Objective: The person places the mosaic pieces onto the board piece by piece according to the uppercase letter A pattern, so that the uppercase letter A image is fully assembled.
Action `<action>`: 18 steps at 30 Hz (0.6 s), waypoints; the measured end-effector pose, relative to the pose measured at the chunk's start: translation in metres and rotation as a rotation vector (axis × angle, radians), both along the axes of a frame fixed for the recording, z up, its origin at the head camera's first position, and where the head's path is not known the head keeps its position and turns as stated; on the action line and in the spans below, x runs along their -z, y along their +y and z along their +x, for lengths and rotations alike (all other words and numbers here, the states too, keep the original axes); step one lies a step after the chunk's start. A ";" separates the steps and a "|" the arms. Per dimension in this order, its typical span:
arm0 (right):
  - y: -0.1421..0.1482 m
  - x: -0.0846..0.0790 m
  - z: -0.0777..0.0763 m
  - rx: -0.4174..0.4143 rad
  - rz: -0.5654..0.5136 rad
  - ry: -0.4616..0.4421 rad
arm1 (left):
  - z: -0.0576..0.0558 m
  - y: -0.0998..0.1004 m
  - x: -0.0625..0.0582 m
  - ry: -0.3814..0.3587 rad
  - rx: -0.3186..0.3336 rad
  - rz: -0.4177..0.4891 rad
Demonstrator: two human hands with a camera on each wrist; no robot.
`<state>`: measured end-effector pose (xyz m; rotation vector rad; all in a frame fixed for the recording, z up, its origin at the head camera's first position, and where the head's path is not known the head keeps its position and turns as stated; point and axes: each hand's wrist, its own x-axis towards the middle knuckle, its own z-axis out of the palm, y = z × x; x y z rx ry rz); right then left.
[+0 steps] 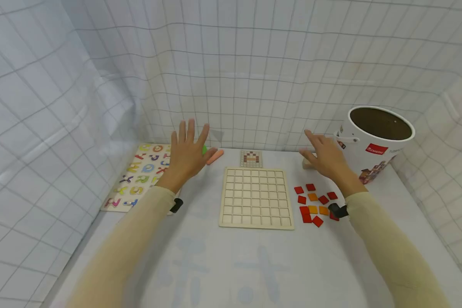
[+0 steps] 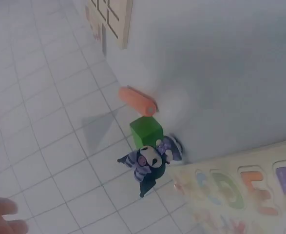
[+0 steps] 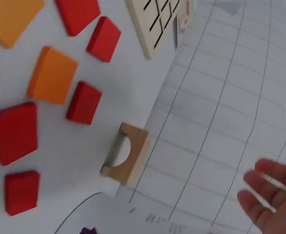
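In the head view my left hand [image 1: 188, 154] is raised with spread fingers above the right side of an alphabet puzzle board [image 1: 117, 194], holding nothing. My right hand [image 1: 326, 157], also bare of any object, hovers in front of a white bucket [image 1: 359, 147]. Between the two lies a wooden grid board [image 1: 257, 199] with bare square cells. Red tiles [image 1: 317, 221] and orange tiles [image 1: 312, 209] are scattered to its right, below the right hand. Behind the grid board is a small pattern card [image 1: 251, 158].
Along the back left, a green block [image 2: 146, 130], an orange cylinder [image 2: 138, 101] and a small dark-eared figurine [image 2: 151, 163] stand close together. A wooden arch block [image 3: 128, 155] sits by the bucket. Gridded white cloth [image 1: 231, 77] hangs behind the table.
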<state>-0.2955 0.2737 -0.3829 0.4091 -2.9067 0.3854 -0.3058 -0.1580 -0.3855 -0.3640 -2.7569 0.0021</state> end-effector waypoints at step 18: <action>0.113 0.075 0.058 0.033 -0.377 -0.473 | 0.077 0.002 0.073 -0.487 0.195 0.078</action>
